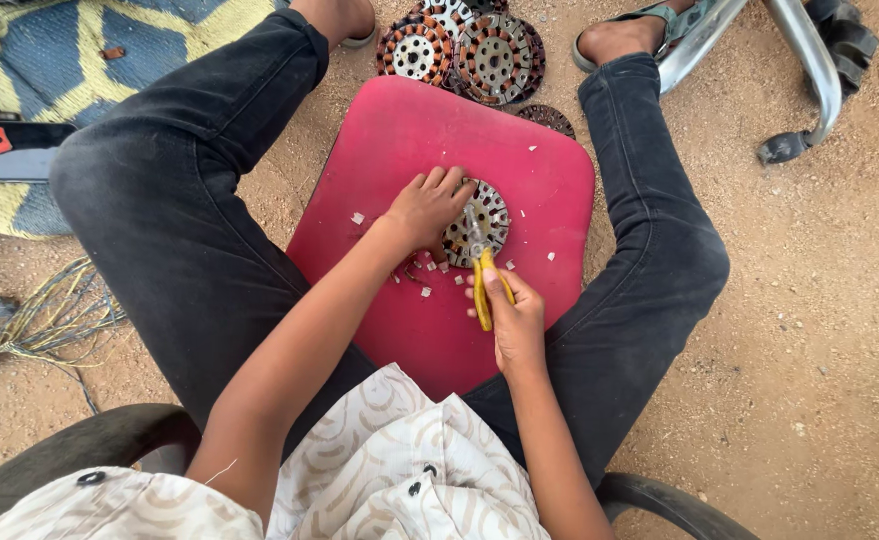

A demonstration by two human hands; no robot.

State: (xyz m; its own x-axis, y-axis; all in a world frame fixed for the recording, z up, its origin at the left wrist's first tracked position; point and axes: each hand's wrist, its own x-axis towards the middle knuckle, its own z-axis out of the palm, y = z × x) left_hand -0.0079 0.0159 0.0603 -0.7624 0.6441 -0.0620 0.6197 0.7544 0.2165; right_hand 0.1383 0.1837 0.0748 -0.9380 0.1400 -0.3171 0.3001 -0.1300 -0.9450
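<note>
Seated low, knees spread, cream patterned shirt at the near edge, dark curved chair arms cut off at both lower corners. Between the black-trousered legs, a red rounded-square plastic stool top serving as the bench, its near edge hidden under the shirt, its far corners bare, small white chips scattered over it. Open room on the red surface to the far left and far right of the work; bare sandy ground beyond the right leg.

Right hand nearest, fingers wrapped tight round the yellow-handled pliers, thumb along the handle, metal nose reaching forward onto the disc. Just past it, a round metal slotted disc with copper-coloured windings lying flat near the middle of the stool top, a little right of centre. Left hand pressed on the disc's left part, fingers bent and spread over its rim, covering roughly that half. Exact spot gripped by the pliers' nose too small to make out.

Farther off, a pile of similar round wound discs on the ground touching the stool's far edge, between two sandalled feet. At far right, bent chrome tubing, cut off at the top. At left, a blue and yellow woven mat and a loose tangle of thin wire.
</note>
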